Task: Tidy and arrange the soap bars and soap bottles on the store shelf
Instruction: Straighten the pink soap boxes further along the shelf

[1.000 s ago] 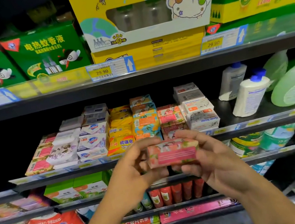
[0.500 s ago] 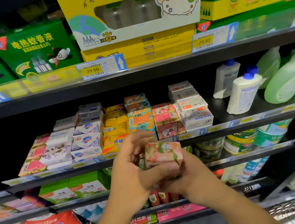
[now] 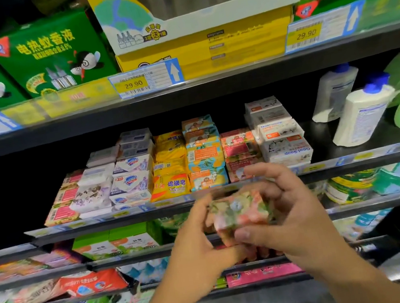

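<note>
- Soap bar (image 3: 239, 209): a pink-and-green floral packet, held in the air between both hands, just below and in front of the soap shelf (image 3: 354, 161). Blur hides its label.
- Left hand (image 3: 199, 249): pinches the bar's left end, fingers curled onto it and thumb below the packet.
- Right hand (image 3: 293, 212): grips the bar's right side, with the thumb on the near lower edge and the fingers arched over the far side.
- Pink stack (image 3: 239, 150): packets of a similar pattern, just beyond the right fingertips, between the orange-and-blue bars (image 3: 205, 155) and the white boxes (image 3: 282, 143). This is judged the likely destination.
- Step in hand (judgement): orienting the bar before placing it. Turn it until the broad face lies flat and the label faces front, as on its neighbours. Then pass it to one hand so the other can steady the stack.
- Care: the stacks stand several high and touch one another. Lower the bar flat from above rather than pushing it in, or the white boxes to the right of the stack may shift.
- Bottles (image 3: 362, 113): on the same shelf, well to the right of the right hand and apart from both hands.
</note>
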A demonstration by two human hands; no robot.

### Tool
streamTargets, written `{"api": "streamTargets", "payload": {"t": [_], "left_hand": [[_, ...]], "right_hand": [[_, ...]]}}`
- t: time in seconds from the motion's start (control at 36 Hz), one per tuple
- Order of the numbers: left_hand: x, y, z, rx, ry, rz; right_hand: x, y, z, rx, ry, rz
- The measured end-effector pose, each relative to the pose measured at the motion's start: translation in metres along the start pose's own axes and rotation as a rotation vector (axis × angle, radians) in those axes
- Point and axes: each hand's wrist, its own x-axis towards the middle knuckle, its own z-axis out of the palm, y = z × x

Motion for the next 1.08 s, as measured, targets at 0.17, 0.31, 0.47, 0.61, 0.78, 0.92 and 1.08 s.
{"api": "streamTargets", "payload": {"t": [0.17,0.31,0.47,0.61,0.78,0.92,1.08], "left_hand": [[0.004,-0.025,-0.007,-0.110,0.091,-0.057],[0.001,-0.025,-0.021,-0.416,0.193,-0.076],[0.008,-0.020,-0.035,-0.459,0.266,-0.332],[0.009,-0.027,-0.053,-0.389,0.267,-0.584],[0.003,-0.034,-0.092,-0.343,0.283,-0.547],[0.003,-0.030,-0.131,-0.445,0.255,-0.385],[0.008,-0.026,-0.184,-0.449,0.349,-0.134]], "right_hand": [[0.007,0.007,-0.003,-0.158,0.036,0.040],[0.019,0.011,-0.017,-0.072,0.071,0.138],[0.035,0.027,0.000,-0.144,0.013,0.379],[0.053,0.038,0.018,-0.332,-0.058,0.696],[0.071,0.042,0.048,-0.426,-0.167,0.631],[0.086,0.036,0.080,-0.197,-0.168,0.583],[0.107,0.035,0.146,0.006,-0.090,0.464]]}}
